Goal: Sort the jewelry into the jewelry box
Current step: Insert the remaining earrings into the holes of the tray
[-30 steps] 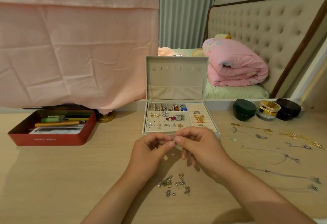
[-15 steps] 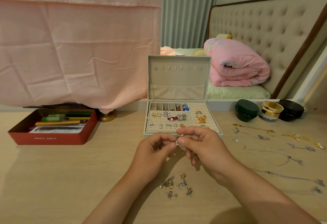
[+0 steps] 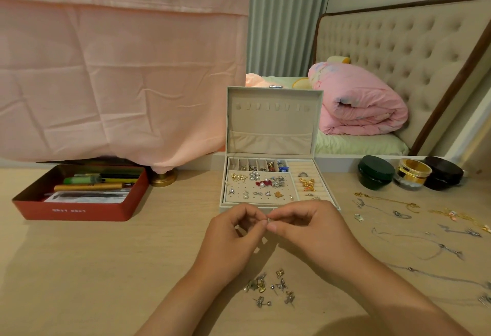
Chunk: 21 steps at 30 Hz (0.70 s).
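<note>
i see both forearms reaching in from the bottom edge and meeting over the pale wooden table [image 3: 106,269], just in front of the open beige velvet-lined jewelry box [image 3: 271,125]. the left hand [image 3: 233,232] shows me its back, fingers curled inward, with thumb and forefinger tips pressed on a tiny silver earring [image 3: 269,220]. the right hand [image 3: 305,225] mirrors it from the other side, thumb and forefinger pinching the same small piece, the other fingers loosely bent beneath. both pinches are narrow, and the fingertips of the two hands nearly touch; i cannot tell which part of the earring each hand holds. the earring is held in the air above the table, just before the box's front wall. nearer me, below the wrists, lies a small heap of loose silver and gold stud earrings [image 3: 271,286]. the box's tray carries studs pinned in rows, and thin silver and gold chain necklaces [image 3: 393,213] lie spread on the table to the right.
</note>
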{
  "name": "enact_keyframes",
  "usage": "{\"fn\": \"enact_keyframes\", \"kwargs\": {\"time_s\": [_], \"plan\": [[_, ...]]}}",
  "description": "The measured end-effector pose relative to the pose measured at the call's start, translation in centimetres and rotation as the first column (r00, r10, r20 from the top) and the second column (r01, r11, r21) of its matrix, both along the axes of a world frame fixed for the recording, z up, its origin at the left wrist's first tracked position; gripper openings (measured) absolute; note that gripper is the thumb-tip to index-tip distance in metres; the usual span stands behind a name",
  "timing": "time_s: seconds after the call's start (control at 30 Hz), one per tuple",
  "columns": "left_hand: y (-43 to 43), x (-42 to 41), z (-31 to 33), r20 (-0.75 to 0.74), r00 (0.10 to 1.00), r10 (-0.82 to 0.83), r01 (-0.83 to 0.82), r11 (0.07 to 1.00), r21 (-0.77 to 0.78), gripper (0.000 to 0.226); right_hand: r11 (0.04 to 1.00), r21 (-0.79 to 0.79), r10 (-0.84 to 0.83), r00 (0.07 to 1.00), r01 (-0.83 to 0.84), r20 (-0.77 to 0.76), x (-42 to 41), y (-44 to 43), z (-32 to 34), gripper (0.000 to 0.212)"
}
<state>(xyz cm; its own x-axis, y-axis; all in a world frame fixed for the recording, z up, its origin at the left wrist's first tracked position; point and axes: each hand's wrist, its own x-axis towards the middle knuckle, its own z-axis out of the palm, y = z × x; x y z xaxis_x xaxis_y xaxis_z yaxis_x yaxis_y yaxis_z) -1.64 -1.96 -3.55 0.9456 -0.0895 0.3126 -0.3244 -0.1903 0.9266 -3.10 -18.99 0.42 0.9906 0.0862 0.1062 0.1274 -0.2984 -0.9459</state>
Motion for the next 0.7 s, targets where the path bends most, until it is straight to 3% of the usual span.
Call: {"fn": "enact_keyframes", "kwargs": {"time_s": [0.23,0.4,0.53,0.7], "plan": [[0.6,0.6,1.1,0.101,0.995,-0.016,0.003,0.992,0.129,0.014,0.994,-0.105,-0.027,0.999,0.03,0.037,0.7,0.3,1.0,0.02],[2.5,3.0,1.9,0.326,0.939,0.11,-0.226,0.912,0.343,0.011,0.967,-0.216,-0.102,0.984,0.132,0.145,4.0,1.0,2.4,0.019],[4.5,4.6,1.7,0.39,0.89,0.236,-0.375,0.865,0.334,0.014,0.867,-0.468,-0.057,0.968,0.17,0.245,7.7,1.8,3.6,0.014],[4.8,5.4,0.2,0.358,0.913,0.196,-0.342,0.846,0.409,0.018,0.717,-0.682,0.035,0.97,0.143,0.24,8.8,1.7,3.9,0.014]]}}
